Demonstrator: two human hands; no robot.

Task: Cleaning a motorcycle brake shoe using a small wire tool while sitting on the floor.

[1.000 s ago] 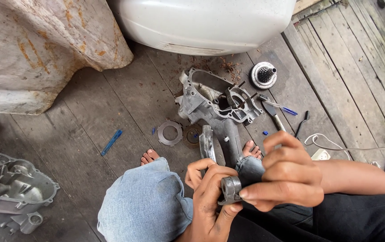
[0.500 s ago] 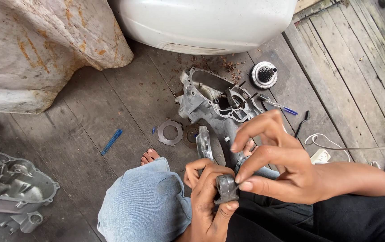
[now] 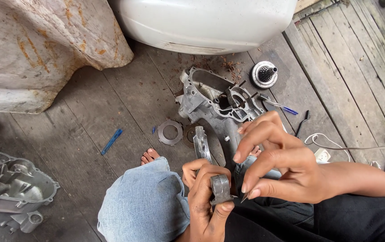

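Gripping a small grey metal part [image 3: 221,188] over the lap, the left hand [image 3: 208,197] is closed round it while the right hand [image 3: 277,168] pinches a thin pointed bit at its edge; fitting step, I'd judge, needing careful alignment next. Farther off: one engine crankcase [image 3: 215,101], one flat ring plate [image 3: 170,132], one toothed gear [image 3: 264,74], two blue strips, one casing at the left [image 3: 13,190].

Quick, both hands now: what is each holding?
Left hand: closed on a grey metal part.
Right hand: fingers pinched beside that part; what they hold cannot be told.
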